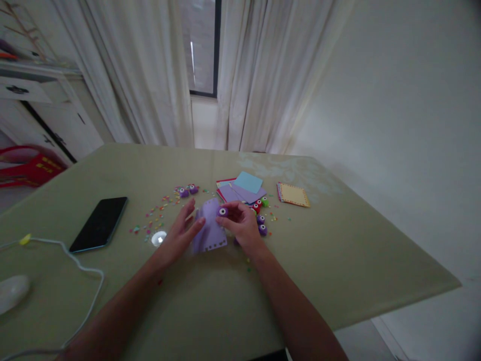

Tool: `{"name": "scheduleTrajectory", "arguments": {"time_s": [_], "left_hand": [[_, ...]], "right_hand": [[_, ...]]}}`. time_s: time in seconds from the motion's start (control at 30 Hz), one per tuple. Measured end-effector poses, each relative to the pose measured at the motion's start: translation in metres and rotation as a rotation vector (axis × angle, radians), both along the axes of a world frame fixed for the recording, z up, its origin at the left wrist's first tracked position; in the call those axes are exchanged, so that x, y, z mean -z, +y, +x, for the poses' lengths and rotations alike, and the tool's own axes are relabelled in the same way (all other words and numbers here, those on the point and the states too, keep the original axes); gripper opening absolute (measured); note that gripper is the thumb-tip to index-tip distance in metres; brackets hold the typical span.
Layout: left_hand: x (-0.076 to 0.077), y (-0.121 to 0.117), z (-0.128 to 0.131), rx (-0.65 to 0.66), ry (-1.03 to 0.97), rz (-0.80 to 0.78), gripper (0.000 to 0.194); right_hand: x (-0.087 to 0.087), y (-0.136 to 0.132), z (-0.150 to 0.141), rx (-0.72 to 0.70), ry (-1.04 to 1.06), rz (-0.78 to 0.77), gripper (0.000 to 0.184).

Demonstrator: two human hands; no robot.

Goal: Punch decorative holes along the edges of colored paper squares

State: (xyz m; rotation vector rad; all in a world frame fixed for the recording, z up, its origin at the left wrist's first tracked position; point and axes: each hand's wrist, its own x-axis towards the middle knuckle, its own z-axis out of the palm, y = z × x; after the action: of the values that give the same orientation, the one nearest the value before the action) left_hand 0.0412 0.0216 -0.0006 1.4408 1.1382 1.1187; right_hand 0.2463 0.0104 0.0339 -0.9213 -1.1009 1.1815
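The right hand [245, 228] pinches a small, rounded purple plastic piece with a single white-and-black eye [222, 212] between thumb and fingers, at the upper right edge of a rectangular purple paper card [211, 231] with a row of small cut-outs along its near edge. The left hand [179, 231] is spread, thumb apart from the fingers, at the card's left side; whether it touches the card cannot be told. Just beyond lies a fanned pile of purple and red paper cards [236, 193], topped by a plain light-blue card [248, 182]. Scattered multicoloured paper bits [154, 218] lie on the pale green table [338, 250], between the left hand and a flat black-screened device [99, 224].
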Motion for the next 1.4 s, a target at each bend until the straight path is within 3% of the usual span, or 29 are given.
{"name": "scheduleTrajectory", "arguments": {"time_s": [0.1, 0.2, 0.4, 0.53, 0.73, 0.87, 1.0, 1.17, 1.4], "left_hand": [[-0.01, -0.003, 0.004, -0.006, -0.199, -0.202, 0.106], [-0.023, -0.008, 0.005, 0.018, -0.275, -0.351, 0.122], [-0.035, -0.008, -0.001, 0.011, -0.286, -0.341, 0.113], [-0.035, -0.003, -0.012, -0.019, -0.144, -0.312, 0.105], [-0.029, 0.005, -0.032, 0.08, 0.148, -0.194, 0.082], [-0.015, 0.01, -0.033, 0.046, 0.387, 0.07, 0.066], [-0.002, 0.01, -0.025, 0.031, 0.6, 0.3, 0.058], [-0.009, 0.006, -0.031, 0.129, 0.779, 0.259, 0.041], [-0.016, 0.001, -0.04, 0.269, 0.866, 0.222, 0.057]], "right_hand": [[-0.004, -0.001, 0.0, -0.008, 0.086, -0.033, 0.042], [-0.003, 0.0, 0.001, 0.014, 0.13, -0.062, 0.041], [0.003, 0.004, 0.008, -0.048, 0.122, -0.123, 0.044], [0.001, 0.003, 0.015, -0.159, -0.018, -0.1, 0.038], [0.001, -0.003, 0.016, -0.224, -0.365, 0.043, 0.032], [0.002, -0.007, 0.007, -0.149, -0.698, 0.195, 0.026], [0.005, -0.008, 0.002, -0.155, -0.961, 0.24, 0.027], [0.007, -0.008, 0.004, -0.157, -1.147, 0.188, 0.028], [0.007, -0.006, 0.005, -0.15, -1.161, 0.176, 0.027]]}}
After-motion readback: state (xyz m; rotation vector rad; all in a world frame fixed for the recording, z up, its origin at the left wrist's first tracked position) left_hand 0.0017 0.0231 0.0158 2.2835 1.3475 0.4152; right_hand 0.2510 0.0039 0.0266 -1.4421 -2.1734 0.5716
